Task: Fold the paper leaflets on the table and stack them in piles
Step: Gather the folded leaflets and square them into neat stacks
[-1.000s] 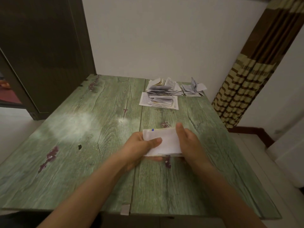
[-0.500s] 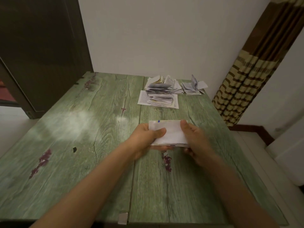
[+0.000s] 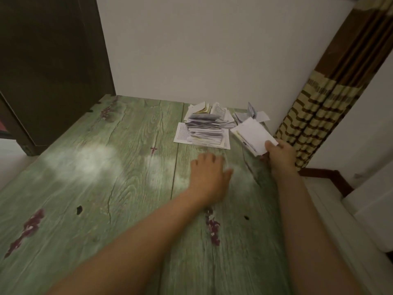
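The right hand (image 3: 280,155) pinches a folded leaflet (image 3: 253,136) above the green worktop (image 3: 106,188), just beside the leaflet pile (image 3: 205,129) (far right corner), while the left hand (image 3: 209,175) hovers, blurred, fingers loosely spread.

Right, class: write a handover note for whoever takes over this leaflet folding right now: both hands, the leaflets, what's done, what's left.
Right hand: grips one folded leaflet by its near corner, beside the piles.
Left hand: open, empty, blurred, over the table.
Done: this leaflet is folded; a tall pile and a smaller pile sit at the table's far side.
Left: put the held leaflet on a pile; the flat sheet under the tall pile looks unfolded.
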